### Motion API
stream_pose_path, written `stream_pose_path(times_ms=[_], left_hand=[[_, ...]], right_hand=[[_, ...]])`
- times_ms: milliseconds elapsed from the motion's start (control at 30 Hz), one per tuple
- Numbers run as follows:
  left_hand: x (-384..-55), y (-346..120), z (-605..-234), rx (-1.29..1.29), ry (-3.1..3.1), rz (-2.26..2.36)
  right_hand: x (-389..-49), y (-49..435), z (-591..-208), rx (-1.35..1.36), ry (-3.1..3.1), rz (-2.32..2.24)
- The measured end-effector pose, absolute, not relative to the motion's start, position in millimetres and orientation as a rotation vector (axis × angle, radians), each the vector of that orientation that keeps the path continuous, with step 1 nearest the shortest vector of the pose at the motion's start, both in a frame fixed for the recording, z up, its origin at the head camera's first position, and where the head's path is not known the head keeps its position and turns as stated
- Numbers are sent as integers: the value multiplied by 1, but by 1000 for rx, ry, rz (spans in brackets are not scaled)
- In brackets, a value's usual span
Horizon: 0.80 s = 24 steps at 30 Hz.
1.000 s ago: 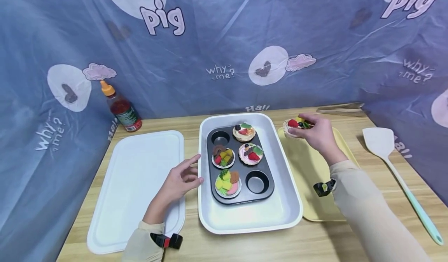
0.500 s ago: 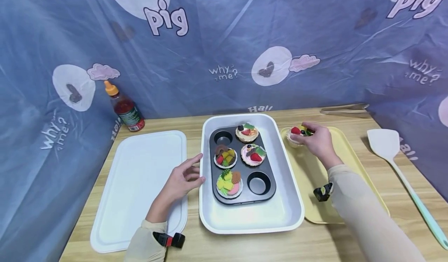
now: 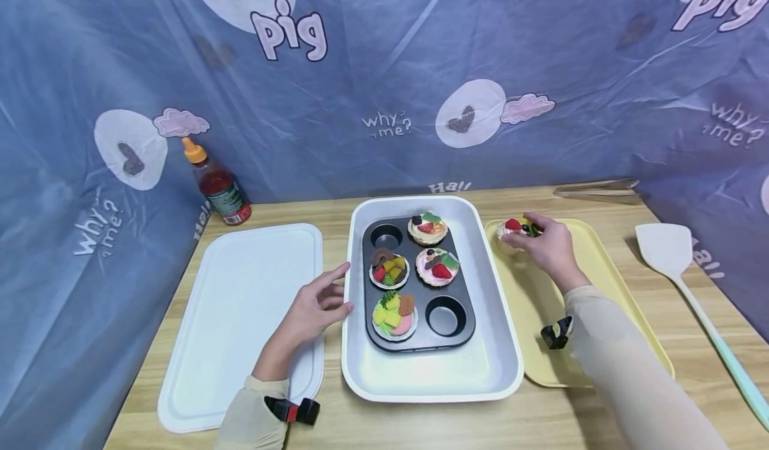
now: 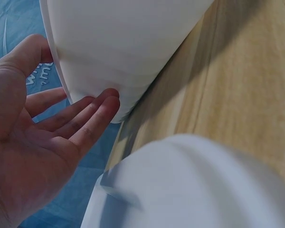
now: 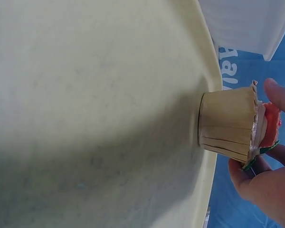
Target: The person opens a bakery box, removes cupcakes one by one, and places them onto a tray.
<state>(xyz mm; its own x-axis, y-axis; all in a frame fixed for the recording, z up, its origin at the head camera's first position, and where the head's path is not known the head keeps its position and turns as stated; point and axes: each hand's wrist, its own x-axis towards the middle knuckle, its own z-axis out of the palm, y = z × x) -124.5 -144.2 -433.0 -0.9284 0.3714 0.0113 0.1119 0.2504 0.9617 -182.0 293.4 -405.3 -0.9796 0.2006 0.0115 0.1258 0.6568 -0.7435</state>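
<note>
At the far left corner of the yellow tray (image 3: pixel 529 290), my right hand (image 3: pixel 549 246) pinches a fruit-topped cupcake (image 5: pixel 228 121) between thumb and fingers around its top. The right wrist view shows the tan paper cup's base on the tray surface. My left hand (image 3: pixel 312 310) has loosely bent fingers, with fingertips at the outer wall of the deep white pan (image 4: pixel 104 42); it holds nothing. Inside the pan lies a dark muffin tin (image 3: pixel 423 344). Several fruit-topped cupcakes sit in it, while its back-left and front-right cups are empty.
A white tray (image 3: pixel 246 303) lies on the left, partly under my left forearm. A sauce bottle (image 3: pixel 222 189) stands at the back left. Metal tongs (image 3: pixel 597 189) lie at the back right. A white spatula (image 3: pixel 665 246) with a mint handle lies at the far right.
The right hand has lowered the cupcake onto the yellow tray and still holds it. The head view has shifted slightly. The left hand stays beside the pan.
</note>
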Motion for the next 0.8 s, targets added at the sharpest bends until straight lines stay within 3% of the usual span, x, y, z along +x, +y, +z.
stream_pose_path(times_ms=[800], left_hand=[[-124,-143,-435,405,2331,1699]], right_hand=[[-179,292,-392,-300,-2746,1233]])
